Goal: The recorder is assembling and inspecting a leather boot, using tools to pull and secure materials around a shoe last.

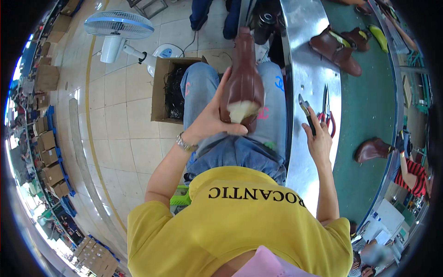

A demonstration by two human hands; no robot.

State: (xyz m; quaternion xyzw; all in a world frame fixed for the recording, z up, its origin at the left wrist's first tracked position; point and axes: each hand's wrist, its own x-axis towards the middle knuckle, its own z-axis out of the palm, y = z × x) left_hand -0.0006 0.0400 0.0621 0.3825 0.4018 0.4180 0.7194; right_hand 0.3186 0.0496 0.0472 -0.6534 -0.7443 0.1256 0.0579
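Note:
A brown leather boot [242, 76] hangs over my lap, its narrow end pointing away from me. My left hand [219, 117] grips its wide near end, thumb below a pale cream patch. Above the metal bench top, my right hand [319, 135] closes round the dark handle of a small hand tool [304, 105] with a bright metal head. Its exact kind is unclear. Scissors [326, 111] with red handles lie on the bench beside my right fingers.
The metal bench top [308, 46] borders a green work surface [353, 106] holding several brown boots [339, 51]. An open cardboard box [159, 90] of dark tangled material stands left of my knees. Beyond it is a fan [117, 32]. Another person's legs [201, 14] show ahead.

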